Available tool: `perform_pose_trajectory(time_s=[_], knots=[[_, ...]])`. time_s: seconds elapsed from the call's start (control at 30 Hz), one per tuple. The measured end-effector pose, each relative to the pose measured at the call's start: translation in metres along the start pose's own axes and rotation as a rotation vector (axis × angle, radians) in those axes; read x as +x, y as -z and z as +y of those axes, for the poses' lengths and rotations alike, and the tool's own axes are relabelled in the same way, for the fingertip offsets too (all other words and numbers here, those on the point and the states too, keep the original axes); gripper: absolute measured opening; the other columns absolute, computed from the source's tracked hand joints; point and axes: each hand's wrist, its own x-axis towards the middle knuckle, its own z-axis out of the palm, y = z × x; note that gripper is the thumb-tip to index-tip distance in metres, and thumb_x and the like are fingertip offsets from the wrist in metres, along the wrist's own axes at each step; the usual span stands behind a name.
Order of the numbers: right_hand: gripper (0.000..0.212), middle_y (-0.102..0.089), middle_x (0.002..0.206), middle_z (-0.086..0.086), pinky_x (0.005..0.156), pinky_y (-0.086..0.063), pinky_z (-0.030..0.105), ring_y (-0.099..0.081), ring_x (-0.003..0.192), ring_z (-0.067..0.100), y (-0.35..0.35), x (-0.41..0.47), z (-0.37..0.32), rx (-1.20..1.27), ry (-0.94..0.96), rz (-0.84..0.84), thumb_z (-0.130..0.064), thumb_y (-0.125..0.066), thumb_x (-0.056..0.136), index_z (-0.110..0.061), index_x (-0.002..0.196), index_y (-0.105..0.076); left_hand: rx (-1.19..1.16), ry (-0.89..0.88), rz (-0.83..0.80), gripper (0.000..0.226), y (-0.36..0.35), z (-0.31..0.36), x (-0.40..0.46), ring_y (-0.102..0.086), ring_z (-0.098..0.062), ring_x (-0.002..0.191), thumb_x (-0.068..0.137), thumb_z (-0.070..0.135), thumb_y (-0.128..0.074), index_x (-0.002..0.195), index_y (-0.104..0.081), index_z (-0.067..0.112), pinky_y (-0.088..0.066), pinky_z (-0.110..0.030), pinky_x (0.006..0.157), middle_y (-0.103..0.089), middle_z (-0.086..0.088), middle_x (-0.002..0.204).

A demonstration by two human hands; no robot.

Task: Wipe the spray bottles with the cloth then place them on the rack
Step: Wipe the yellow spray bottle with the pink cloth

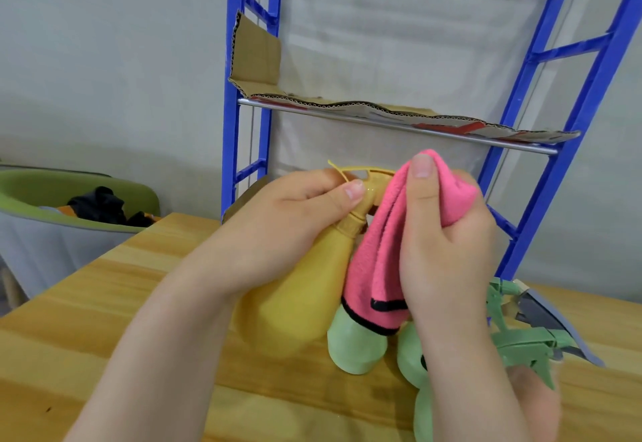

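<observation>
**Yellow spray bottle held at the neck, pink cloth against its head**

The yellow spray bottle (295, 306) was raised above the wooden table (104, 320), its neck gripped by the left hand (278, 229) with the thumb pressed near the trigger. Just right of it, the right hand (448, 250) clutched the pink cloth (378, 257), folded and black-edged, touching the bottle's sprayer head. Green spray bottles (357, 347) lay on the table beneath both hands. Behind stood the blue rack (569, 121), its shelf lined with cardboard (382, 108). At left, a green basket (41, 194) held dark cloth.
</observation>
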Motion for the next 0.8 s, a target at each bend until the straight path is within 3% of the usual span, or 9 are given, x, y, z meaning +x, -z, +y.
perform_pose_trajectory(time_s=[0.1, 0.17, 0.27, 0.4, 0.5, 0.6, 0.7, 0.8], knots=[[0.059, -0.055, 0.055, -0.018, 0.055, -0.043, 0.014, -0.054, 0.054, -0.001, 0.002, 0.003, 0.0, 0.003, -0.143, -0.133, -0.079, -0.051, 0.08, -0.022, 0.065, -0.055, -0.107, 0.035, 0.082, 0.023, -0.006, -0.002, 0.004, -0.07, -0.018, 0.102, 0.094, 0.038, -0.057, 0.092, -0.076, 0.026, -0.054, -0.038, 0.094, -0.076, 0.0, 0.101], [0.058, -0.052, 0.051, -0.012, 0.05, -0.042, 0.016, -0.051, 0.05, 0.003, 0.004, 0.002, -0.004, 0.093, -0.225, -0.25, -0.071, -0.059, 0.077, -0.016, 0.058, -0.055, -0.17, 0.043, 0.121, 0.027, -0.005, -0.002, 0.003, -0.069, -0.029, 0.103, 0.092, 0.04, -0.06, 0.097, -0.075, 0.018, -0.051, -0.05, 0.097, -0.075, -0.009, 0.102], [0.062, -0.059, 0.061, -0.001, 0.058, -0.049, 0.028, -0.057, 0.059, 0.011, 0.008, -0.001, -0.01, 0.212, -0.27, -0.425, -0.068, -0.065, 0.078, -0.006, 0.067, -0.061, -0.294, 0.091, 0.077, 0.032, 0.004, 0.001, -0.002, -0.073, -0.026, 0.092, 0.083, 0.038, -0.059, 0.095, -0.076, 0.014, -0.057, -0.044, 0.088, -0.076, -0.011, 0.096], [0.06, -0.07, 0.068, -0.006, 0.07, -0.055, 0.035, -0.067, 0.063, 0.009, 0.016, -0.002, -0.017, 0.442, -0.537, -0.638, -0.075, -0.059, 0.053, -0.024, 0.078, -0.079, -0.272, 0.151, 0.023, 0.029, 0.015, 0.001, -0.001, -0.071, -0.03, 0.086, 0.077, 0.033, -0.069, 0.093, -0.075, 0.01, -0.058, -0.039, 0.079, -0.072, -0.022, 0.1], [0.048, -0.07, 0.064, -0.005, 0.06, -0.05, 0.026, -0.066, 0.057, 0.007, 0.015, -0.001, -0.018, 0.562, -0.615, -0.679, -0.07, -0.062, 0.058, -0.025, 0.067, -0.077, -0.21, 0.221, 0.031, 0.046, 0.019, -0.005, 0.004, -0.07, -0.034, 0.099, 0.071, 0.036, -0.074, 0.111, -0.073, 0.012, -0.057, -0.044, 0.089, -0.073, -0.02, 0.105], [0.036, -0.07, 0.066, -0.002, 0.056, -0.052, 0.024, -0.066, 0.057, 0.01, 0.013, -0.001, -0.017, 0.64, -0.635, -0.678, -0.056, -0.064, 0.071, -0.022, 0.068, -0.076, -0.207, 0.25, 0.075, 0.067, 0.018, -0.01, 0.006, -0.072, -0.02, 0.096, 0.067, 0.051, -0.08, 0.124, -0.066, 0.019, -0.054, -0.036, 0.095, -0.076, -0.005, 0.1], [0.032, -0.071, 0.067, -0.002, 0.056, -0.054, 0.024, -0.067, 0.058, 0.009, 0.011, -0.003, -0.018, 0.539, -0.58, -0.63, -0.051, -0.063, 0.072, -0.023, 0.067, -0.077, -0.259, 0.274, 0.082, 0.045, 0.015, -0.006, 0.007, -0.066, -0.036, 0.109, 0.082, 0.035, -0.071, 0.121, -0.068, 0.012, -0.047, -0.049, 0.103, -0.07, -0.019, 0.114], [0.046, -0.064, 0.068, -0.003, 0.071, -0.054, 0.034, -0.063, 0.063, 0.01, 0.011, -0.003, -0.015, 0.224, -0.415, -0.571, -0.063, -0.058, 0.073, -0.02, 0.076, -0.072, -0.256, 0.222, 0.044, 0.034, 0.014, -0.008, 0.005, -0.069, -0.032, 0.102, 0.078, 0.035, -0.073, 0.106, -0.075, 0.016, -0.051, -0.047, 0.097, -0.073, -0.015, 0.107]])
